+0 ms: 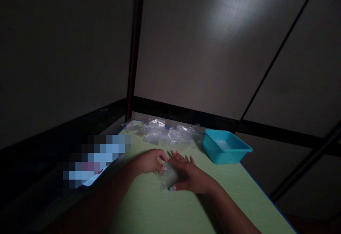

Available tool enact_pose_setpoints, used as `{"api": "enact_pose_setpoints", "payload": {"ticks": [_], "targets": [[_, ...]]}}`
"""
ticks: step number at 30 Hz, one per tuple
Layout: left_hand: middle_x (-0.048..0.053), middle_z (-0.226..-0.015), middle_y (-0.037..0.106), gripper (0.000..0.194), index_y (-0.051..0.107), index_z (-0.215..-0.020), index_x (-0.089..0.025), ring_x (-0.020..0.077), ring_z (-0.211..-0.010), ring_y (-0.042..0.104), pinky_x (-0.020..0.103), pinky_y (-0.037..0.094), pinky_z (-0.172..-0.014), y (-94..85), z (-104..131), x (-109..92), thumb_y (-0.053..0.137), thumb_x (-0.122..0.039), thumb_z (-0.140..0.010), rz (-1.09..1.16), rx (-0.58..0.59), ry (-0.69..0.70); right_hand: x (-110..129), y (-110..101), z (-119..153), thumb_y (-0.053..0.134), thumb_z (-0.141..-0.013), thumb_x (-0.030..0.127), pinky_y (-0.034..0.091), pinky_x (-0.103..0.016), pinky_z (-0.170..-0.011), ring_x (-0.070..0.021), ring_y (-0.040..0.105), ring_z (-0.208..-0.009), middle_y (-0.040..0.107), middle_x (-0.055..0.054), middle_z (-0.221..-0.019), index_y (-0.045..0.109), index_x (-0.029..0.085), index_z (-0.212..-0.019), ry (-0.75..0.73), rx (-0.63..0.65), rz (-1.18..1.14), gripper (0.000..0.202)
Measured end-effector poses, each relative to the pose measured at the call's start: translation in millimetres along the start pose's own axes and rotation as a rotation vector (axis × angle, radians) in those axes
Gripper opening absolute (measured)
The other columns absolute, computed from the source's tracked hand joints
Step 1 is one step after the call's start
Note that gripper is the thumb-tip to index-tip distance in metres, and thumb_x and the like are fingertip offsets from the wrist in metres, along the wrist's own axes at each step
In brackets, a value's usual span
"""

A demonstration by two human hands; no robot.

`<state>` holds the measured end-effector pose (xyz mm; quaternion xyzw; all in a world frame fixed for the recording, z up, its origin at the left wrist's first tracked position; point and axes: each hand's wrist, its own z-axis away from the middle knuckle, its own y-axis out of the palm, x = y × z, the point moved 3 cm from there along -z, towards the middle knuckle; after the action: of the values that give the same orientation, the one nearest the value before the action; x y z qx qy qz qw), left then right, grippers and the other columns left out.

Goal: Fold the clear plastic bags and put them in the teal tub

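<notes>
On the green table lies a small clear plastic bag (169,175), flat between my two hands. My left hand (151,161) is closed, with thumb and finger pinched at the bag's left edge. Over the bag's right side rests my right hand (188,173), its fingers stretched out and spread, the thumb near the bag's lower edge. The right hand hides part of the bag. Beyond both hands, a heap of crumpled clear plastic bags (170,136) lies along the table's far edge.
A turquoise plastic basin (226,147) stands at the table's right edge, with something pale inside. At the left edge is a lit screen (92,180), mostly blurred out. Dark-trimmed wall panels (186,49) rise behind the green table (151,209).
</notes>
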<state>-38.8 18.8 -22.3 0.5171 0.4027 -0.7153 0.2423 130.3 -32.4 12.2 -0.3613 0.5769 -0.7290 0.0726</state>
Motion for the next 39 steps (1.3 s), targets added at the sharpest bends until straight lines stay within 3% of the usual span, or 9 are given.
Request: {"api": "enact_pose_setpoints", "payload": {"ticks": [3, 6, 11, 19, 31, 37, 39], "targets": [[-0.002, -0.057, 0.058, 0.034, 0.052, -0.09, -0.016, 0.014, -0.051, 0.051, 0.021, 0.031, -0.045, -0.9, 3, -3, 0.057, -0.029, -0.058, -0.021, 0.008, 0.008, -3, -7, 4, 0.053, -0.075, 0.051, -0.006, -0.056, -0.1, -0.0283, 0.008, -0.132, 0.014, -0.006, -0.145, 0.026, 0.032, -0.134, 0.006, -0.042, -0.062, 0.068], [-0.003, -0.056, 0.057, 0.03, 0.052, -0.089, -0.016, 0.0123, -0.049, 0.048, 0.02, 0.03, -0.044, -1.4, 6, -7, 0.053, -0.029, -0.061, -0.051, 0.005, 0.024, -17, -8, 3, 0.032, -0.088, 0.04, -0.004, -0.055, -0.101, -0.0242, 0.011, -0.132, 0.017, -0.004, -0.144, 0.022, 0.031, -0.136, 0.104, -0.175, 0.018, 0.05], [-0.003, -0.056, 0.055, 0.03, 0.052, -0.091, -0.016, 0.0114, -0.048, 0.046, 0.02, 0.03, -0.044, -1.6, 9, -11, 0.051, -0.026, -0.062, -0.096, -0.005, 0.018, -31, 2, -2, 0.027, -0.089, 0.038, -0.001, -0.054, -0.102, -0.0223, 0.012, -0.132, 0.015, -0.004, -0.144, 0.01, 0.028, -0.138, 0.164, -0.197, 0.133, 0.053], [-0.004, -0.058, 0.057, 0.04, 0.049, -0.098, -0.018, 0.0131, -0.053, 0.05, 0.019, 0.031, -0.043, -2.1, 10, -7, 0.053, -0.022, -0.059, -0.13, -0.005, 0.005, -17, 12, -6, 0.025, -0.089, 0.039, -0.001, -0.054, -0.102, -0.0209, 0.01, -0.132, 0.009, -0.003, -0.145, 0.001, 0.03, -0.138, 0.1, -0.138, 0.169, 0.055], [-0.006, -0.058, 0.051, 0.039, 0.051, -0.095, -0.017, 0.0096, -0.044, 0.044, 0.019, 0.029, -0.04, -8.1, 9, -2, 0.055, -0.018, -0.056, -0.252, -0.016, -0.085, -17, 17, -7, 0.027, -0.088, 0.041, -0.004, -0.056, -0.101, -0.0203, 0.006, -0.133, 0.006, -0.004, -0.145, -0.008, 0.027, -0.138, 0.102, -0.107, 0.198, 0.062], [-0.005, -0.063, 0.054, 0.043, 0.049, -0.101, -0.018, 0.0111, -0.047, 0.05, 0.02, 0.036, -0.043, -8.2, 11, -1, 0.059, -0.019, -0.059, -0.308, 0.035, -0.042, -14, 17, -7, 0.024, -0.088, 0.048, -0.005, -0.055, -0.101, -0.0203, 0.005, -0.133, 0.003, -0.004, -0.145, -0.008, 0.026, -0.138, 0.093, -0.079, 0.229, 0.063], [-0.001, -0.074, 0.058, 0.043, 0.05, -0.103, -0.018, 0.015, -0.061, 0.056, 0.024, 0.043, -0.054, -10.7, 12, -8, 0.061, -0.022, -0.062, -0.389, -0.065, 0.056, -13, 17, -7, 0.023, -0.087, 0.051, -0.006, -0.056, -0.101, -0.0203, 0.005, -0.133, 0.003, -0.004, -0.145, -0.006, 0.026, -0.138, 0.086, -0.079, 0.238, 0.063]]}}
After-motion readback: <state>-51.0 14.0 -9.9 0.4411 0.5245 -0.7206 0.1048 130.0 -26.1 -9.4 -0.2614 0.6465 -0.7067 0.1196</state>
